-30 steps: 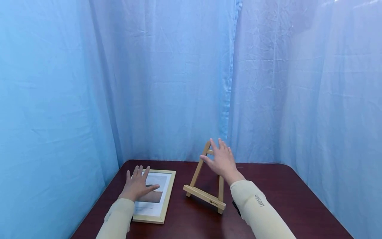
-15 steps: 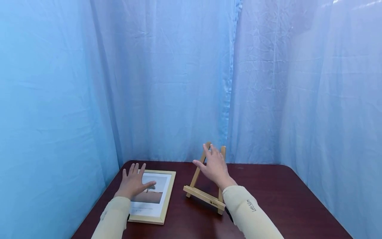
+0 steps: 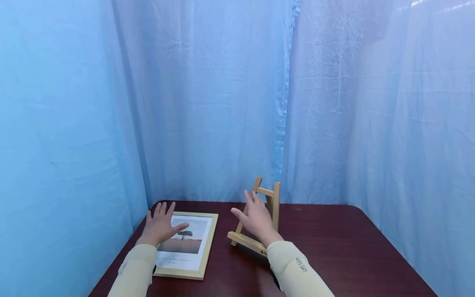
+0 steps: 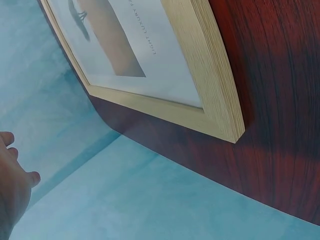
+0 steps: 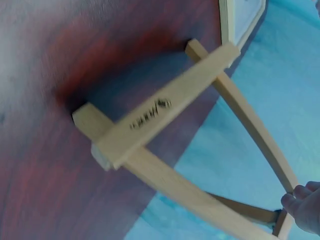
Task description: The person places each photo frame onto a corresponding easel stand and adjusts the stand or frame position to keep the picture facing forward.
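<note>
A picture frame [image 3: 210, 243] with a pale wooden border lies face up on the left of the table; its print shows a tree. My left hand [image 3: 157, 229] hovers over its left side, fingers spread and holding nothing. In the left wrist view that hand [image 4: 15, 187] appears at the left edge, apart from the frame's corner [image 4: 220, 125]. Right of the frame stands a small wooden easel [image 3: 276, 202] with a printed ledge [image 5: 165, 107]. My right hand [image 3: 256, 216] is in front of it, fingers extended, covering part of its left leg. Whether it touches the easel I cannot tell.
The dark red-brown table [image 3: 326, 243] has rounded far corners. Light blue curtains [image 3: 211, 103] hang behind it and along both sides. Both forearms wear cream sleeves [image 3: 298, 272].
Both hands have drifted left, the right one also lower across the easel's front, uncovering its top right. More of the print shows beside my left hand. Frame and easel have stayed put.
</note>
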